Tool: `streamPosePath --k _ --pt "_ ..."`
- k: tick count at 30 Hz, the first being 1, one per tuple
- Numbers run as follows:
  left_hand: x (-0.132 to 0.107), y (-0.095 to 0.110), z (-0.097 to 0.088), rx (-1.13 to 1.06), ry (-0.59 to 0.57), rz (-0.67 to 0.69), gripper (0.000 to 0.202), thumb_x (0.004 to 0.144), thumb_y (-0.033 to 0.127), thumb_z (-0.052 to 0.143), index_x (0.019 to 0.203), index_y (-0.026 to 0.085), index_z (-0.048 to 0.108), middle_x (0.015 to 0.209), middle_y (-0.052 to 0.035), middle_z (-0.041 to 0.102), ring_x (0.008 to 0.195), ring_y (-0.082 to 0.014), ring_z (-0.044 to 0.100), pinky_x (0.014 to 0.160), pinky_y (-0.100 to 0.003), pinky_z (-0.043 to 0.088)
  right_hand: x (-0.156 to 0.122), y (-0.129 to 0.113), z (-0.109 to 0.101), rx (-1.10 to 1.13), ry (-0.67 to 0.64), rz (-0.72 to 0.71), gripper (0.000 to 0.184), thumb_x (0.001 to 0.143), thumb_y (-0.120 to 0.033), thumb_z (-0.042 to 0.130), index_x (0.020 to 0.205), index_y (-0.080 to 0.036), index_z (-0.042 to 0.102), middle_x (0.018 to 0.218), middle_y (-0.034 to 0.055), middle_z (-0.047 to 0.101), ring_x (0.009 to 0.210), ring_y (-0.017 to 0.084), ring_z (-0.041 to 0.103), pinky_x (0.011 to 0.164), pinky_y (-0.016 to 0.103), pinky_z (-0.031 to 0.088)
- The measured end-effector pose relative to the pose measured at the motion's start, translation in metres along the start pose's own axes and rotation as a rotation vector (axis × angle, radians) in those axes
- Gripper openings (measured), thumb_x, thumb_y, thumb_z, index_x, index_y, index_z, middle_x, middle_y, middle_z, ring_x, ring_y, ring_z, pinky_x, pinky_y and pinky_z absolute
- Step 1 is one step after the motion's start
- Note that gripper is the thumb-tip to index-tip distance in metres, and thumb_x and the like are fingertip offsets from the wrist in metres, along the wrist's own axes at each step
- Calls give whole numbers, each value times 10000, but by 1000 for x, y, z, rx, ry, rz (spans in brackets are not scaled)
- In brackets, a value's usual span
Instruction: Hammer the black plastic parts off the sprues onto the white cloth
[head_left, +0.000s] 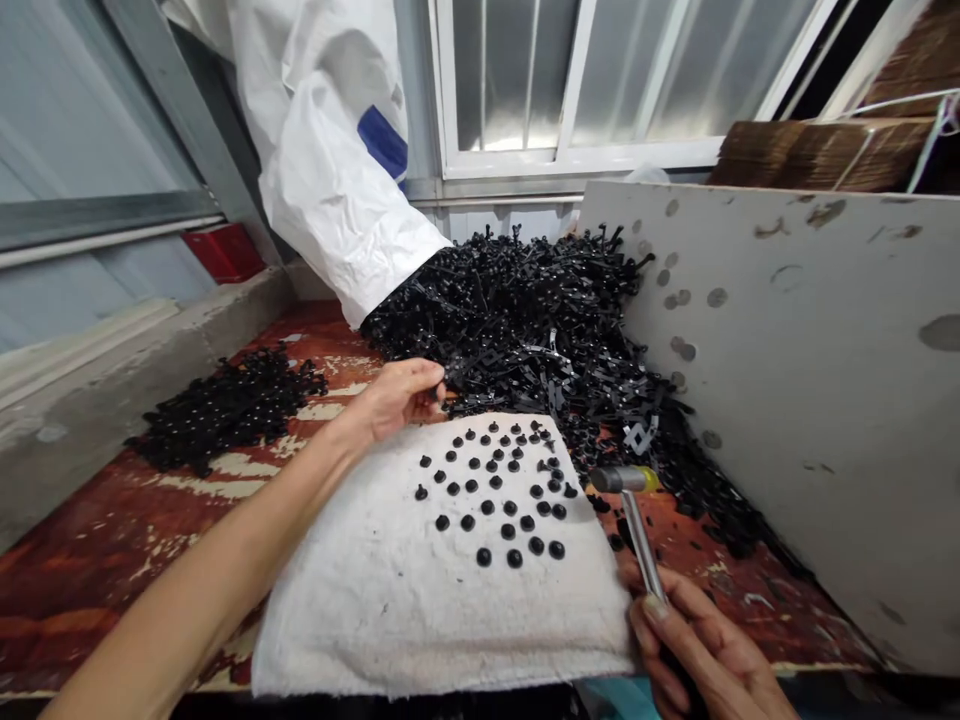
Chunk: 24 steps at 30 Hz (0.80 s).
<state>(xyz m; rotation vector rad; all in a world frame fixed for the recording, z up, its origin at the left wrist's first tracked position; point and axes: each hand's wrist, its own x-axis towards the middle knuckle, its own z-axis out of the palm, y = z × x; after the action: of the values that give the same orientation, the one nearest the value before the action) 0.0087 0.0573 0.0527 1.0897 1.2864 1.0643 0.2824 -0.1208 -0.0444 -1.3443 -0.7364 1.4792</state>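
Observation:
My left hand (397,395) reaches across a white cloth pad (390,590) to the edge of a big heap of black plastic parts (525,310). Its fingers are pinched on a small black part at the heap's edge. Several small round black caps (499,495) lie in rows on the pad. My right hand (701,650) grips the metal handle of a small hammer (637,510) at the pad's right edge. The hammer's head points left, just above the table.
A second, smaller heap of black parts (225,405) lies at the left on the worn red table (97,560). A grey board (810,380) leans at the right. A white sack (330,150) spills into the big heap. Windows and stacked cardboard (817,150) stand behind.

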Motion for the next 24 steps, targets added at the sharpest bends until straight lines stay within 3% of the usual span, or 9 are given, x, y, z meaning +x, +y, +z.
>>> streamPosePath --k 3,5,11,16,20,24 --pt "-51 -18 8 13 -215 5 203 710 258 776 781 130 636 570 -8 649 487 -101 571 473 -196 466 2 -11 13 -67 -85 -87 487 727 -626 734 911 -213 552 653 -49 573 403 40 331 307 152 312" --pt "-82 -30 16 25 -310 -9 259 692 314 798 789 133 640 572 -4 666 497 -91 583 504 -189 473 2 -22 26 -123 -191 -170 466 763 -639 682 904 -224 521 548 -81 517 383 61 368 310 157 322" --pt "-144 -54 38 -13 -379 -147 342 671 389 808 790 160 584 556 -4 678 504 -107 614 530 -206 489 -4 -31 67 -138 -356 -246 279 831 -448 644 883 -231 477 502 -123 442 359 53 366 333 150 316" --pt "-161 -69 28 -167 -409 -312 370 643 380 830 807 173 571 666 -16 706 514 -110 629 522 -212 502 -8 -22 76 -172 -392 -250 186 860 -386 575 852 -226 481 478 -128 422 325 52 334 322 167 274" --pt "-159 -74 18 -262 -479 -427 449 594 466 850 807 146 617 643 -10 681 364 -63 496 430 -246 519 -9 -20 80 -288 -480 -321 137 870 -341 542 824 -216 514 521 -101 435 387 63 356 367 190 264" --pt "-158 -78 14 -259 -375 -425 446 576 458 878 726 142 601 551 1 654 317 -35 429 368 -193 476 -11 -18 83 -402 -494 -408 142 878 -331 532 808 -207 534 595 -71 456 482 79 386 427 203 305"
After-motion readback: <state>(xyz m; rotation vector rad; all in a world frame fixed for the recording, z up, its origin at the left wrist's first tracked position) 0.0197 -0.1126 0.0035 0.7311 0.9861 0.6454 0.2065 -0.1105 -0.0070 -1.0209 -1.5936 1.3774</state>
